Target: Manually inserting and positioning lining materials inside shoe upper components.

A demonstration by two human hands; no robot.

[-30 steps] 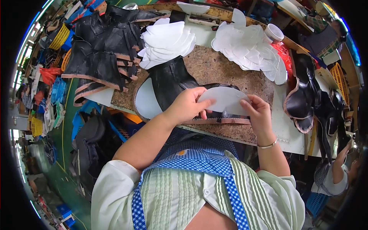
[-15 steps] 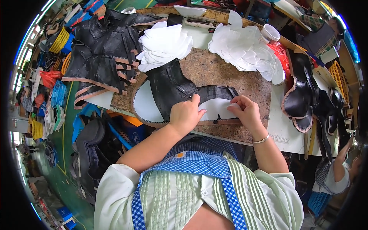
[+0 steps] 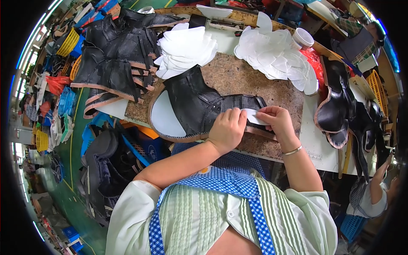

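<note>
Over the right part of the black upper [image 3: 187, 102], the right hand's [image 3: 280, 123] fingers pinched a white piece [image 3: 251, 115] while the left hand's [image 3: 228, 131] curled at its other end, their hold hidden; an uneven pull between them could have creased it or twisted it askew. Beneath, the upper lay on a speckled board [image 3: 238, 76], its near edge partly blocked by the left hand. Farther out, the left pile [image 3: 185, 51] and right pile [image 3: 272, 53] of white pieces crowded the board's far side, with a cup [image 3: 303, 38] and the worktop [image 3: 311, 117] beyond.
</note>
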